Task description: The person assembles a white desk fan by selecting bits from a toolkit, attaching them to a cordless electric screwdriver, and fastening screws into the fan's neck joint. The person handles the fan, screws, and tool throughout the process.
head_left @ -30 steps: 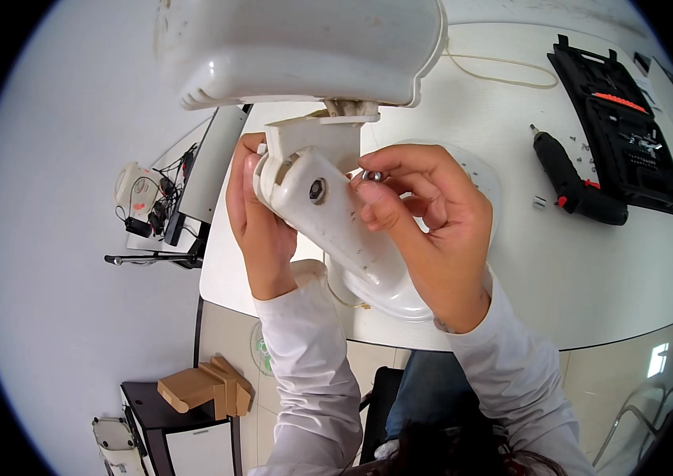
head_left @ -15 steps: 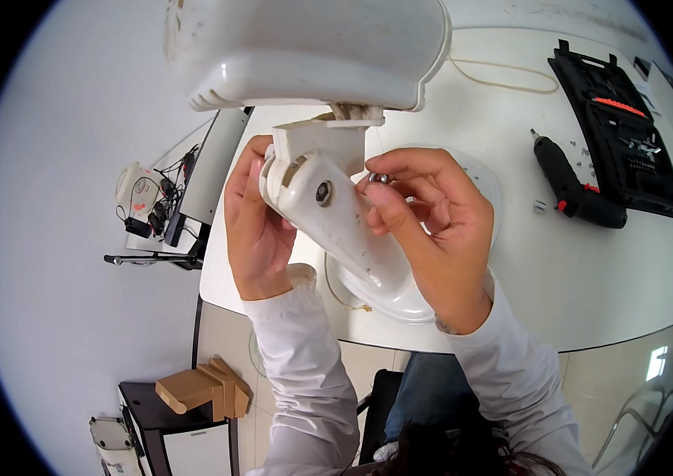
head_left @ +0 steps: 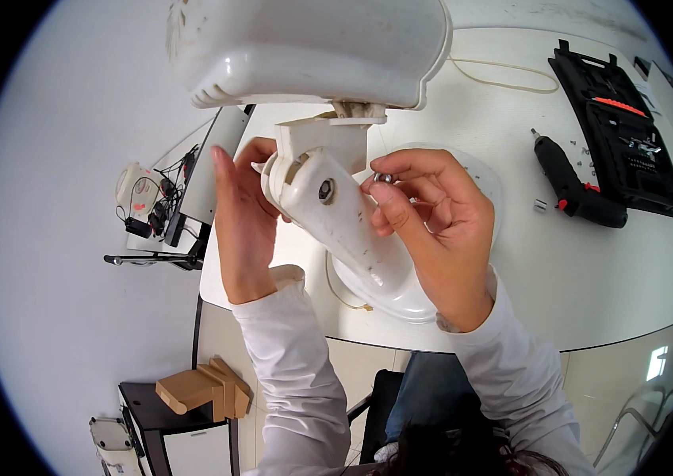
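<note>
A white appliance stands in front of me, with a rounded housing (head_left: 320, 55), a tilting neck (head_left: 348, 226) and a round base (head_left: 400, 305). It resembles a table fan without blades. A dark hex-shaped fastener (head_left: 326, 190) sits in a hole in the neck's joint. My left hand (head_left: 245, 214) is beside the joint's left side, thumb held away and fingers partly hidden behind the joint. To the right of the neck, my right hand (head_left: 439, 222) pinches a small shiny metal piece (head_left: 382, 178) between thumb and forefinger; its exact kind is too small to tell.
On the right of the white table (head_left: 622, 278) lie a black power screwdriver (head_left: 570, 182), loose screws (head_left: 582, 155), a small metal cylinder (head_left: 540, 205) and an open black tool case (head_left: 630, 135). A pale cord (head_left: 511, 83) lies behind. Cables (head_left: 170, 190) clutter a side surface.
My left hand has opened, its thumb lifting off the joint and swinging left. The white neck has shifted very slightly. My right hand still pinches the metal piece in nearly the same place.
</note>
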The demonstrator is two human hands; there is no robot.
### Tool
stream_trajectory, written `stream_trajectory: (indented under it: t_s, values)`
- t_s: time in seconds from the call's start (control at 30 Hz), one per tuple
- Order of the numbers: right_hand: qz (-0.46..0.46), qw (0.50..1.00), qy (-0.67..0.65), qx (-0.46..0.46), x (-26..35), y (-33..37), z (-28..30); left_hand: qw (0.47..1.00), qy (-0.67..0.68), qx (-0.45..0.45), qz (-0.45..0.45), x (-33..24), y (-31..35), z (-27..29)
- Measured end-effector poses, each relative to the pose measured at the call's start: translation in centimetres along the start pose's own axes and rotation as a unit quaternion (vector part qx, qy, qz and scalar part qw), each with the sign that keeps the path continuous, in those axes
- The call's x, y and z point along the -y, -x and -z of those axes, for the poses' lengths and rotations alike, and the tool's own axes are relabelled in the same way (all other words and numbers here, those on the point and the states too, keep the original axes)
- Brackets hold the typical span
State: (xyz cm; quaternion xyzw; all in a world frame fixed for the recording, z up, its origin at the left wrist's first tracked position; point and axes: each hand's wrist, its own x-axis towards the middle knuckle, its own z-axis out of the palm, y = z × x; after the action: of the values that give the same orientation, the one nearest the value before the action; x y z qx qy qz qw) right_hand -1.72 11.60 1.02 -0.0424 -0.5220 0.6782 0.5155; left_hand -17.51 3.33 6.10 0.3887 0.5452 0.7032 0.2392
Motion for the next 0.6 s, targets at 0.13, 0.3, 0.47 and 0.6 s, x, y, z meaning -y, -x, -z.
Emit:
stream_trajectory:
  t_s: [0.13, 0.3, 0.47, 0.6]
  values:
    - [0.001, 1.000, -0.002, -0.001, 0.0, 0.1, 0.0, 0.988, -0.107, -0.019, 0.109, -1.3, -0.2, -0.1]
    - [0.005, 1.000, -0.001, 0.000, -0.1, 0.1, 0.0, 0.982, 0.003, 0.162, 0.094, -2.3, 0.0, 1.0]
    - [-0.001, 1.000, 0.000, -0.008, 0.1, 0.1, -0.2, 0.979, -0.059, 0.188, 0.058, -2.3, 0.0, 1.2]
    - [-0.003, 1.000, -0.004, -0.006, -0.1, 0.0, 0.0, 0.976, -0.076, 0.199, -0.041, -1.2, 0.3, 1.5]
